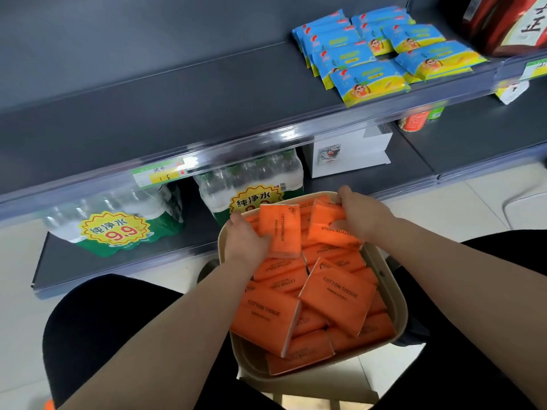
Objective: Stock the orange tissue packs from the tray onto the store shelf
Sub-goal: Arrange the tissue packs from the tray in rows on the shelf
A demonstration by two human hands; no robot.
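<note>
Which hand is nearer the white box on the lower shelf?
Right. The right hand, gripping an orange pack, sits just below the white box; the left hand holds a second pack farther down-left.

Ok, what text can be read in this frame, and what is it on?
"COTTON TISSUE": orange tissue packs; smaller print beneath is unreadable.
"纯净水", "9.9": sticker on left water bottle pack.
"纯净水": sticker on right water bottle pack; its number is hidden.
Too blurred to read: shelf price tag, blue packs, red box.
</note>
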